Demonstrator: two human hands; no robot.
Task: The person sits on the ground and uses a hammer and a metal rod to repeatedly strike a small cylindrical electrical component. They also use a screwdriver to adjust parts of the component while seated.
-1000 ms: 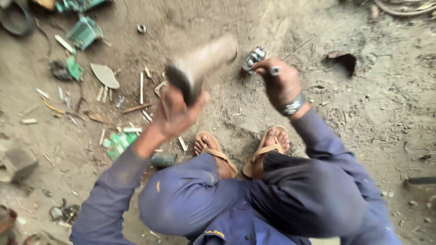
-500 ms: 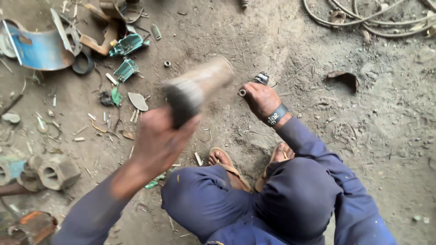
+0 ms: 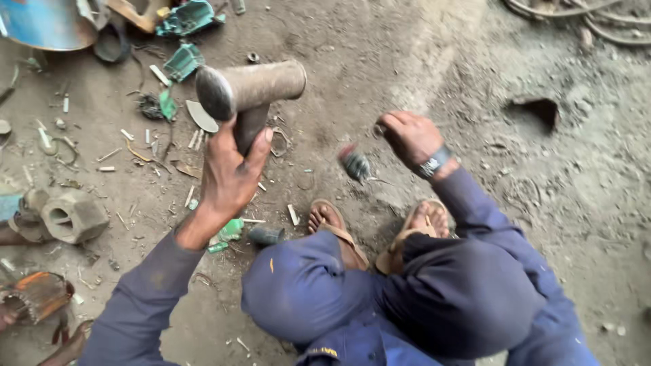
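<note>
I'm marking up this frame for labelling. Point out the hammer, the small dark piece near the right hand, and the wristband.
hammer (image 3: 249, 87): head view, on its cylindrical head.
small dark piece (image 3: 355, 164): head view, on its blurred middle.
wristband (image 3: 434, 162): head view, on the band at the right wrist.

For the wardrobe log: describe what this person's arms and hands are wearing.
Both arms are covered to the wrist by long dark navy-blue sleeves, dusty and creased. The left hand is bare, with no glove. The right hand is bare too, and its wrist carries a dark band with a silvery, metallic-looking section.
</note>
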